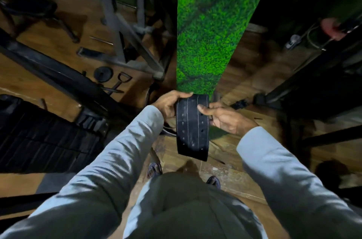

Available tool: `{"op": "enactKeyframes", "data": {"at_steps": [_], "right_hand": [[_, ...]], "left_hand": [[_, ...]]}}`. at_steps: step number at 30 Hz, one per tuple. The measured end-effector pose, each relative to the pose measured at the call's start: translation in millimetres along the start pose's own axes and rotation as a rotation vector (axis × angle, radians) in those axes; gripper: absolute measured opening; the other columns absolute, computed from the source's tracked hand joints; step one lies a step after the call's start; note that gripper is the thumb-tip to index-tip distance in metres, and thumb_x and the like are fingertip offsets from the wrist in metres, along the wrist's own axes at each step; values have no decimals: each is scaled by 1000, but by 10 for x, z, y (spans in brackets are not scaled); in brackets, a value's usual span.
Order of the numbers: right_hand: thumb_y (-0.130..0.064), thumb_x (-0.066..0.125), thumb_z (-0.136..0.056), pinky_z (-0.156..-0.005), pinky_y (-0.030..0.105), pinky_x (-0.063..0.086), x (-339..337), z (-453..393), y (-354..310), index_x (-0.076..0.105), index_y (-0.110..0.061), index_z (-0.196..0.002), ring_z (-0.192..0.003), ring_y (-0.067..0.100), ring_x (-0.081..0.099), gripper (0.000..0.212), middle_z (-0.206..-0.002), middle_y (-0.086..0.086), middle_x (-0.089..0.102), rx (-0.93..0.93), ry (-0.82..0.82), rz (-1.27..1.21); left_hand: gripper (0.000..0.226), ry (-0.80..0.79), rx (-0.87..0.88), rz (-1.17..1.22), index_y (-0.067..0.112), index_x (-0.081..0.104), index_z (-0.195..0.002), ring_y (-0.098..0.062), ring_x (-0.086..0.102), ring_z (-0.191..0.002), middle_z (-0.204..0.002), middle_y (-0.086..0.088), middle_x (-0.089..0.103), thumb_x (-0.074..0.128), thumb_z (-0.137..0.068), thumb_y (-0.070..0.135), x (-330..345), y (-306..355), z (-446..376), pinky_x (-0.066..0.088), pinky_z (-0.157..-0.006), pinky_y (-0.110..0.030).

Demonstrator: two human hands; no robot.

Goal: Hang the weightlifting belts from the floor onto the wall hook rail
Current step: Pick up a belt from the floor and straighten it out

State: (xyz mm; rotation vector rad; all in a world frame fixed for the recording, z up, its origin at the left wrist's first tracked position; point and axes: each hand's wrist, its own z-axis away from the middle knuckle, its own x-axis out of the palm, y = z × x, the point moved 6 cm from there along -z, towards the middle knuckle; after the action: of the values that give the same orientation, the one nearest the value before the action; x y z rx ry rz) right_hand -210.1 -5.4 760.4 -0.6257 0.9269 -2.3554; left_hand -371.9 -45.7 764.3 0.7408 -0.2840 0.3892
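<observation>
Two hands: both hold one belt, off the floor, in front of the person's body.
Left hand (pixel 168 104): fingers curled round the belt's upper left edge, thumb along its top end.
Right hand (pixel 221 116): thumb pressed on the belt's face near its right edge, fingers tucked behind it, so it pinches the strap.
Belt (pixel 192 125): wide, black, stiff-looking strap with pale stitch lines running its length and rows of punched holes; the face looks scuffed and dusty. Its lower end hangs free below the hands. The buckle end is not visible.
Green panel (pixel 215 23): a strip of artificial grass rising straight up from just beyond the belt's top end.
Floor (pixel 244 85): wooden boards under the belt; the person's sandalled feet stand below it.
Gym frame (pixel 125 29): grey metal uprights left of the belt, with a small weight plate (pixel 103 74) and a handle on the floor beside them.
Progress: judged early for this belt, lifted but not hung. No hook rail shows, so carrying and hooking remain; whether more belts lie on the floor I cannot tell.
</observation>
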Motion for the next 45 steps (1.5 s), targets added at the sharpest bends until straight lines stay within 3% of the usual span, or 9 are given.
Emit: {"op": "enactKeyframes", "data": {"at_steps": [5,13,15,19,23,31,37,40,45], "right_hand": [[-37,87,-74,-103,49,54,-121,209,103,58,-8,-143,-129,29,62,80,-142,12,65,92,39,-11],[-26,60,-101,-82,40,57,-118,187,-164,70,-5,-116,-81,26,78,28,-93,14,80,-4,152,-512],[-20,67,-93,-85,41,61,-75,196,-239,71,-6,-121,-86,24,78,32,-102,12,80,-74,109,-514],[-8,72,-84,-93,39,62,42,304,-393,66,4,-128,-95,20,77,46,-110,11,78,-236,-17,-332],[3,62,-95,-87,29,61,115,334,-392,68,4,-125,-97,18,76,30,-112,11,78,-271,-50,-149],[-86,56,-78,-104,44,49,-361,333,-484,67,-9,-136,-112,30,68,97,-125,12,71,-98,105,-222],[-30,73,-91,-71,31,63,-248,300,-841,62,-2,-133,-93,22,76,52,-116,15,77,-247,143,-278],[-30,89,-76,-79,29,62,-156,282,-796,52,4,-142,-104,20,71,83,-132,19,68,-310,85,-182],[-22,75,-89,-97,32,55,46,319,-634,77,-7,-112,-103,15,72,28,-114,8,77,-377,-47,-66]], "left_hand": [[28,-32,153,-245,2,78,-100,-24,76,-79,-92,-12,80,71,-78,-15,169,11,-37,64,-79,-37],[23,-228,278,-366,8,82,-85,-12,73,-76,-83,-2,79,79,-71,-11,345,-110,146,59,-81,-31],[11,-248,133,-235,16,82,-88,-15,74,-78,-86,-2,78,84,-78,13,267,-149,210,58,-82,-34],[92,-185,18,91,12,67,-133,-36,67,-119,-130,-16,70,81,-62,70,200,87,204,51,-106,-52],[40,-65,117,190,1,72,-109,-33,75,-89,-99,-19,78,73,-88,35,403,501,151,60,-91,-47],[55,-89,255,-140,-6,72,-117,-31,76,-90,-111,-23,76,83,-63,-8,582,311,208,63,-79,-43],[40,-139,324,-293,1,79,-101,-18,76,-82,-96,-11,80,91,-63,-1,526,17,247,61,-80,-33],[54,-166,304,-75,12,78,-112,-21,76,-95,-110,-10,79,86,-73,48,442,286,402,56,-96,-42],[77,-115,249,161,-3,52,-145,-40,60,-127,-148,-27,53,70,-89,46,364,826,263,58,-95,-46]]}}
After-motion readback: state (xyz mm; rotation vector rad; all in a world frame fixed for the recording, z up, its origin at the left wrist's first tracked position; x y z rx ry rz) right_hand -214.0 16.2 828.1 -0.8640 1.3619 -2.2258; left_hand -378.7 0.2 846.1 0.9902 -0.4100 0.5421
